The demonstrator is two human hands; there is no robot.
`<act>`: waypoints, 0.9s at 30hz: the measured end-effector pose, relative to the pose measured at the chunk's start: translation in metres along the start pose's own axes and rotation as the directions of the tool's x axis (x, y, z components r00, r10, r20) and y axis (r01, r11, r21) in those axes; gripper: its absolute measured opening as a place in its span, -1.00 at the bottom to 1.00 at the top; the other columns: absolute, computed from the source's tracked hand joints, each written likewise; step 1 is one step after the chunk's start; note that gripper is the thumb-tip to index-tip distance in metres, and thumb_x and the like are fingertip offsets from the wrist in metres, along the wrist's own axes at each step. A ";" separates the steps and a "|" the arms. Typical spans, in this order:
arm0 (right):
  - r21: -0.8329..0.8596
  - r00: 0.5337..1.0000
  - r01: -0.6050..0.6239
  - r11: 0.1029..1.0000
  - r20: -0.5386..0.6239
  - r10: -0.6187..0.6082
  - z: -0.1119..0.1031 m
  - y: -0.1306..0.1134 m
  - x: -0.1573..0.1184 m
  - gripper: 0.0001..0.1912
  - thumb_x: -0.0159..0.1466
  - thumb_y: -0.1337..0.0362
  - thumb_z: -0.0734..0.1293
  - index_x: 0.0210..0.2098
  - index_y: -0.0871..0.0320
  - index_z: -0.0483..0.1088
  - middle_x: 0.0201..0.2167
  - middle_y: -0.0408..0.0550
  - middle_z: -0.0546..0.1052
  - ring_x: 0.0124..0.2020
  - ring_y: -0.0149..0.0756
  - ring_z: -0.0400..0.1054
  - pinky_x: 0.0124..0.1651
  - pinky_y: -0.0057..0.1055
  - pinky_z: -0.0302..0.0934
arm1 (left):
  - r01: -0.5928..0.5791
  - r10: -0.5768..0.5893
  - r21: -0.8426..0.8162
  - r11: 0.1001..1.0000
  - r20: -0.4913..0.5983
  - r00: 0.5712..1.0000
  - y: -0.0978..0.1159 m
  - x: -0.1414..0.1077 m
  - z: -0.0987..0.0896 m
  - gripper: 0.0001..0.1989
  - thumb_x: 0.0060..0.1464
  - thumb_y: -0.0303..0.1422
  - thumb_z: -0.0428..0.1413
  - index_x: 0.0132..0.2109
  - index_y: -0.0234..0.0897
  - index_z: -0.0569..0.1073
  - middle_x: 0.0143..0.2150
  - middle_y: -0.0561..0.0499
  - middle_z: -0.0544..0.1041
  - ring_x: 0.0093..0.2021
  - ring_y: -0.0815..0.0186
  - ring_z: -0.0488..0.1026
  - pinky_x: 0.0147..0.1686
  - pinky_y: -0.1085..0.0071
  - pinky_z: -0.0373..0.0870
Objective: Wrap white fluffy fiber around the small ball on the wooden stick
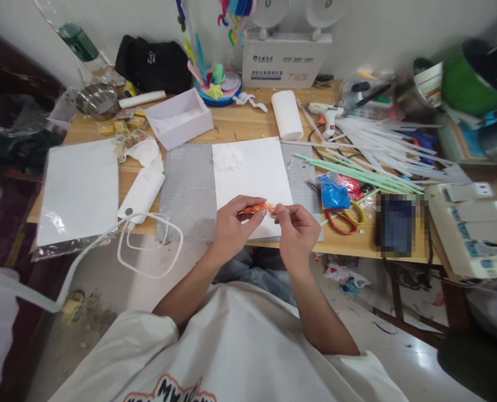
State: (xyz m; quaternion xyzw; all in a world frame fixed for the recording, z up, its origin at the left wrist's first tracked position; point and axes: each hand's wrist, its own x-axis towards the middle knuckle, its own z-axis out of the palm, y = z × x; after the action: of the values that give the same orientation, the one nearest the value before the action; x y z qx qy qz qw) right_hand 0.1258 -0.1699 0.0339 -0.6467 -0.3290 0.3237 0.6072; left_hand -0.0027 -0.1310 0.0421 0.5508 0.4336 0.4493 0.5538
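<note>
A small, slender orange piece (257,209) is held between my two hands, just above the front of a white sheet of paper (252,178). Its exact kind is too small to make out. My left hand (237,224) is closed around its left part, thumb and fingers pressed together. At the other end my right hand (297,230) pinches it with thumb and forefinger. Under the paper lies a grey cutting mat (185,184). To the right of my right hand are red- and yellow-handled scissors (343,221) and a blue packet (334,192).
Green and white sticks (382,151) spread over the right side, by a glue gun (329,118). A power strip (466,229) stands far right. On the left, a white cable (148,273) loops past the table edge from a white power bank (142,194). An open box (180,120) sits behind.
</note>
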 end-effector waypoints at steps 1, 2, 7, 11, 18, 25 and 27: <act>-0.084 0.998 0.055 0.995 -0.014 -0.056 0.000 -0.001 -0.002 -0.72 0.27 0.05 0.42 -0.43 0.10 0.47 -0.51 -0.18 0.54 -0.47 -0.39 0.37 -0.32 -0.39 0.25 | -0.013 0.013 0.030 0.999 -0.003 1.000 0.001 0.000 -0.001 -0.80 0.14 -0.28 0.29 -0.10 -0.22 0.67 -0.09 -0.08 0.63 -0.17 0.34 0.56 -0.16 0.46 0.54; -0.170 0.992 0.115 0.979 -0.023 -0.120 -0.001 -0.002 -0.003 -0.73 0.29 0.06 0.40 -0.44 0.10 0.47 -0.52 -0.18 0.53 -0.47 -0.39 0.36 -0.32 -0.39 0.23 | -0.025 0.025 0.056 0.998 -0.005 1.000 0.001 0.001 -0.002 -0.82 0.15 -0.28 0.28 -0.12 -0.22 0.67 -0.10 -0.07 0.63 -0.18 0.35 0.56 -0.16 0.47 0.53; -0.438 0.934 0.325 0.838 0.007 -0.358 -0.003 -0.006 -0.003 -0.65 0.34 0.16 0.34 -0.56 0.10 0.34 -0.63 -0.25 0.33 -0.55 -0.46 0.16 -0.39 -0.40 0.08 | 0.066 -0.065 -0.026 0.997 0.026 0.998 0.000 0.007 -0.008 -0.80 0.14 -0.25 0.29 -0.14 -0.26 0.66 -0.27 -0.02 0.63 -0.31 0.40 0.52 -0.25 0.49 0.48; -0.434 0.952 0.285 0.855 0.026 -0.304 -0.004 -0.006 -0.001 -0.64 0.33 0.11 0.35 -0.55 0.11 0.32 -0.62 -0.26 0.29 -0.54 -0.47 0.13 -0.37 -0.41 0.07 | 0.204 -0.194 -0.211 0.956 0.071 0.978 -0.005 0.012 -0.007 -0.69 0.12 -0.14 0.30 -0.12 -0.27 0.67 -0.33 -0.01 0.62 -0.38 0.42 0.49 -0.33 0.49 0.46; -0.164 0.998 0.060 0.985 0.020 -0.058 -0.004 -0.002 -0.001 -0.63 0.28 0.01 0.40 -0.51 0.12 0.38 -0.58 -0.22 0.43 -0.51 -0.44 0.25 -0.37 -0.42 0.15 | 0.221 -0.218 -0.193 0.956 0.039 0.975 -0.011 0.011 0.002 -0.69 -0.09 -0.19 0.44 -0.23 -0.28 0.67 -0.32 -0.02 0.65 -0.40 0.42 0.46 -0.34 0.49 0.41; 0.313 0.949 -0.311 0.897 0.147 0.278 -0.002 -0.003 0.009 -0.53 0.09 -0.03 0.52 -0.58 0.12 0.27 -0.62 -0.28 0.34 -0.58 -0.54 0.17 -0.49 -0.51 0.07 | 0.335 -0.334 -0.456 0.824 0.087 0.939 -0.009 0.015 0.000 -0.67 -0.13 -0.23 0.47 -0.32 -0.34 0.57 -0.47 0.08 0.48 -0.50 0.53 0.34 -0.48 0.59 0.28; 0.322 0.953 -0.302 0.897 0.108 0.282 -0.007 -0.005 0.010 -0.52 0.08 -0.03 0.53 -0.58 0.12 0.24 -0.63 -0.30 0.31 -0.58 -0.54 0.18 -0.50 -0.52 0.07 | 0.374 -0.371 -0.565 0.735 0.127 0.920 -0.006 0.016 -0.002 -0.67 -0.07 -0.23 0.45 -0.31 -0.35 0.53 -0.45 0.10 0.41 -0.49 0.55 0.30 -0.52 0.64 0.22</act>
State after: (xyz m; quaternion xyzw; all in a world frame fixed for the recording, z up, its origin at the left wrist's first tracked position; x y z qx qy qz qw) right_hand 0.1372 -0.1660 0.0391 -0.5665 -0.1860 0.4810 0.6427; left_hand -0.0015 -0.1150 0.0360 0.2593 0.3758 0.4381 0.7743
